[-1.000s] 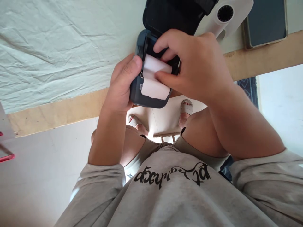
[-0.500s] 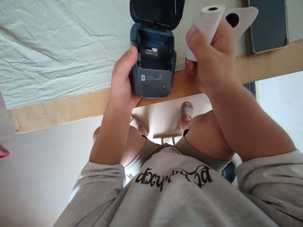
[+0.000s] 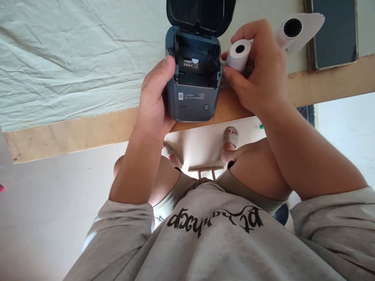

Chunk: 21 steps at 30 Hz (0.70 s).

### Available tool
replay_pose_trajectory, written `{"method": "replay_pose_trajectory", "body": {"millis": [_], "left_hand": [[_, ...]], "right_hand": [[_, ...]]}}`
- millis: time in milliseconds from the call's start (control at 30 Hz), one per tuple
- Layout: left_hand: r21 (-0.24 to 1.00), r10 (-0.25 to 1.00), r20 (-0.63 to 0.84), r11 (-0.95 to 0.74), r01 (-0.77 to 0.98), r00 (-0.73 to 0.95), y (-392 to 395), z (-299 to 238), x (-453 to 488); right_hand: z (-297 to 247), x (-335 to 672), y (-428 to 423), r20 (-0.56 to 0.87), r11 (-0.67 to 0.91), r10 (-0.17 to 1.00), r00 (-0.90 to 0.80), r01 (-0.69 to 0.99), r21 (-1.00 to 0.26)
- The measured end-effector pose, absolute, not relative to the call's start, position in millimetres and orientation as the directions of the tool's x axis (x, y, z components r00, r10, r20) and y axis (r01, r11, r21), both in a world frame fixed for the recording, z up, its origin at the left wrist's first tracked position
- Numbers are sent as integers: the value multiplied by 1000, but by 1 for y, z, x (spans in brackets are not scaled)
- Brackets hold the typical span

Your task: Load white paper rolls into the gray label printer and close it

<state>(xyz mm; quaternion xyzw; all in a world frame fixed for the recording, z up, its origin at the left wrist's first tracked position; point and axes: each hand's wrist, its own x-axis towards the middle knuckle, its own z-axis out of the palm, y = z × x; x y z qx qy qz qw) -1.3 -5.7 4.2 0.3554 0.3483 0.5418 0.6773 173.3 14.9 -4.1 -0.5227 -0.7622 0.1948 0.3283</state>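
My left hand (image 3: 156, 93) is closed round the left side of a dark blue label printer (image 3: 195, 99), its thumb on the rim. The printer's black lid (image 3: 200, 15) stands raised, and the open bay shows a small printed label (image 3: 191, 63) and no roll. In my right hand (image 3: 260, 70) a white paper roll (image 3: 238, 56) is gripped between thumb and fingers, one end with its dark core hole turned towards me. The roll is just right of the printer's bay; whether they touch I cannot tell.
Beyond my right hand lies another paper roll (image 3: 293, 29) with a loose tail of paper. A dark phone-like slab (image 3: 334, 35) rests at the far right. A pale wrinkled cloth (image 3: 73, 58) covers the table, whose bare wooden edge (image 3: 67, 134) runs along my side.
My right hand has turned the paper roll from a long upright pose to end-on and brought it lower, nearer the printer. The printer has shifted slightly right in view.
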Motion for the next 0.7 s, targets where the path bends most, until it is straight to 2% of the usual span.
{"method": "replay_pose_trajectory", "body": {"millis": [100,200,400,567,700], "left_hand": [[846,984,-79,152,-510,162,-6,5,-1],[843,984,-72,148,-517,165,-6,5,0],[844,987,-51,124,-522,151,-5,2,-1],[852,984,-64,141,-505,167,-5,3,-1],[852,984,-90,154,-500,151,-6,5,-1]], "right_hand": [[-1,170,12,337,441,897,-285,626,-643],[1,168,12,291,452,892,-346,693,-562],[0,171,10,263,387,919,-293,796,-466],[-3,172,6,253,418,906,-339,809,-414],[-1,169,-1,314,443,890,-332,794,-416]]}}
